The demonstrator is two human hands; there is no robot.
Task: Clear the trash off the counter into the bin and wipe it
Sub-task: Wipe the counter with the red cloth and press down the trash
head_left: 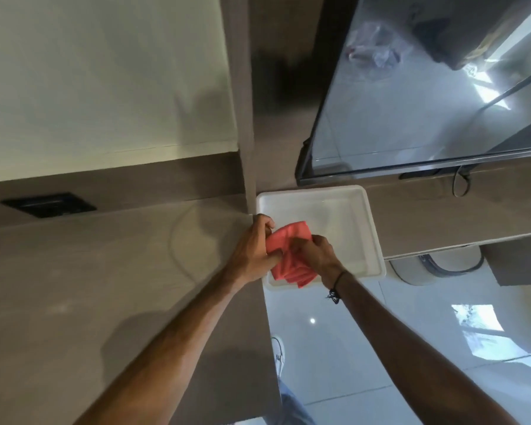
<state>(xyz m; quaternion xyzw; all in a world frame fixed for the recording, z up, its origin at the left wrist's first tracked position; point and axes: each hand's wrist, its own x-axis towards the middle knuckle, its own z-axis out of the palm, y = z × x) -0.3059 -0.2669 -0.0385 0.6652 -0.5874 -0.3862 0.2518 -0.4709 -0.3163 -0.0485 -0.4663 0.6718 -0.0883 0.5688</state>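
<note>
A pink-red cloth (288, 265) is bunched between both of my hands, just above the near left corner of a white rectangular tray (359, 222). My left hand (252, 250) grips the cloth's left side. On the other side my right hand (316, 256) is shut on it, with a dark cord around that wrist. The tray sits at the right end of the brown counter (120, 286) and overhangs its edge. I cannot tell whether the tray holds anything.
A black flush plate (48, 204) is set in the counter's back ledge at the left. A wall mirror (426, 102) hangs behind the tray. A round white bin (436, 265) stands on the glossy tiled floor under a ledge at the right.
</note>
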